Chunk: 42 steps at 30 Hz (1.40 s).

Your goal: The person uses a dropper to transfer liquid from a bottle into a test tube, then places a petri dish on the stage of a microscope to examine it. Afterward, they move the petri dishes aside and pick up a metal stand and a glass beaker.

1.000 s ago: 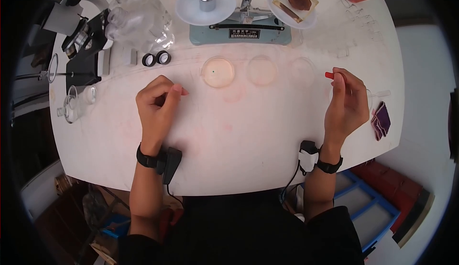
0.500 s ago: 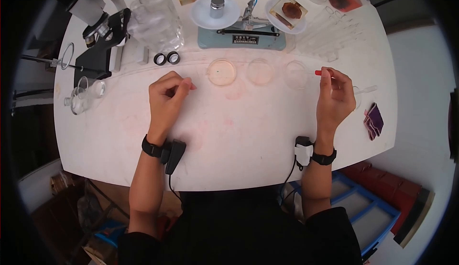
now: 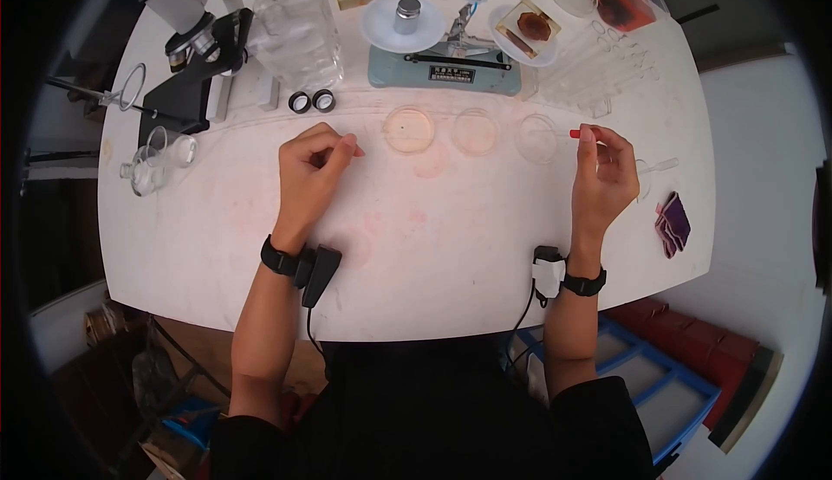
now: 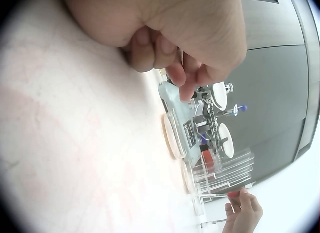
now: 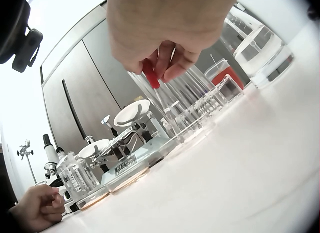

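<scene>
A black nameplate [image 3: 452,74] on the teal balance [image 3: 399,71] carries white Chinese characters, apparently "托盘天平"; its smaller print is illegible.

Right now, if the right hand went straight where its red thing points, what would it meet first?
Probably the nearest clear dish, but the right hand might pass over it; height is unclear.

Both hands [image 3: 314,168] [image 3: 604,168] hover near three clear round dishes [image 3: 409,129] [image 3: 475,132] [image 3: 536,139].
</scene>
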### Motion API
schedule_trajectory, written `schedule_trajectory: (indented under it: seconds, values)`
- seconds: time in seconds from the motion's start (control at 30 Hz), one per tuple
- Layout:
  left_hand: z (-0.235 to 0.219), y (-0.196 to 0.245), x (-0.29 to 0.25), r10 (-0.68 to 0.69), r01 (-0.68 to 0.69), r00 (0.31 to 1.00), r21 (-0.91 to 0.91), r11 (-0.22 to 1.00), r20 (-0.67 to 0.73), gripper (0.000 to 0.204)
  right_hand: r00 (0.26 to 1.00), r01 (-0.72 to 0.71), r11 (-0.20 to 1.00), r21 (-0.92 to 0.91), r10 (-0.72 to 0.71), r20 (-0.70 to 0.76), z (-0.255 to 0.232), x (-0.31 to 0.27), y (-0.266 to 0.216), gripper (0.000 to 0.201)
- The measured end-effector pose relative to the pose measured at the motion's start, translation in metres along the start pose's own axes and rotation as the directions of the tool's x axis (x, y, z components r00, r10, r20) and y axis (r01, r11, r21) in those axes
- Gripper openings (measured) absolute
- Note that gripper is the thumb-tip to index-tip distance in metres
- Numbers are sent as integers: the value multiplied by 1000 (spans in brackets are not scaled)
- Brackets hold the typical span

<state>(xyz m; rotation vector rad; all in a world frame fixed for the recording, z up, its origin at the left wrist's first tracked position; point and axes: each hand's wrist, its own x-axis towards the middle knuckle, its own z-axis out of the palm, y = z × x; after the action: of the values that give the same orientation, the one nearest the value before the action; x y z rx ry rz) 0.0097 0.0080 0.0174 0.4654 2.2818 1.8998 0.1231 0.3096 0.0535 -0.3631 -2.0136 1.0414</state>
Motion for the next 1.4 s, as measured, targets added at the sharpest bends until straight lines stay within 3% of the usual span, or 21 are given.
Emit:
schedule_trajectory:
  seconds: [1.4]
  values:
    - [-4, 0, 0, -19, 16, 999, 59, 998, 48, 23, 999, -24, 1000, 19, 24, -27, 0, -1, 6, 9]
